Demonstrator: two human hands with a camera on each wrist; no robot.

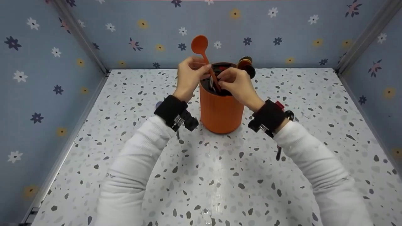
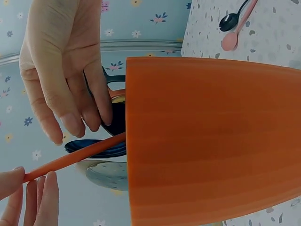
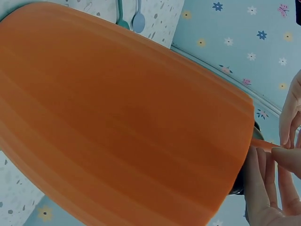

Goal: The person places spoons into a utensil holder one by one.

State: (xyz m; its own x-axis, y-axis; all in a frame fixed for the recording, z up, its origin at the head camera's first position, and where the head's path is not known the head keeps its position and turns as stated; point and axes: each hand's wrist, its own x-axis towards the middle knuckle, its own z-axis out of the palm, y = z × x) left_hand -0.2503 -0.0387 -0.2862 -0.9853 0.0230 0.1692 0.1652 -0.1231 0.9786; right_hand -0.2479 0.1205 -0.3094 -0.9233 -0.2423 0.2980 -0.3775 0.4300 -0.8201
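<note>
An orange spoon (image 1: pixel 200 45) stands tilted, bowl up, its handle reaching into an orange ribbed container (image 1: pixel 221 114). My left hand (image 1: pixel 190 75) pinches the spoon's handle between thumb and fingers above the rim. In the left wrist view the pinched handle (image 2: pixel 75 157) slants into the opening. Beside the lower handle is my right hand (image 1: pixel 237 83), over the container's mouth. Its fingers (image 2: pixel 70 125) hang relaxed, a little apart from the handle in that view. Other utensils crowd the container, with dark and gold rounded heads (image 1: pixel 246 64) leaning out on the right.
Right of the container, a black spoon (image 2: pixel 229 21) and a pink spoon (image 2: pixel 230 41) lie on the speckled table (image 1: pixel 216 175). On its left lie a green utensil (image 3: pixel 121 19) and a blue spoon (image 3: pixel 138 21). A flowered wall (image 1: pixel 220 18) rises behind.
</note>
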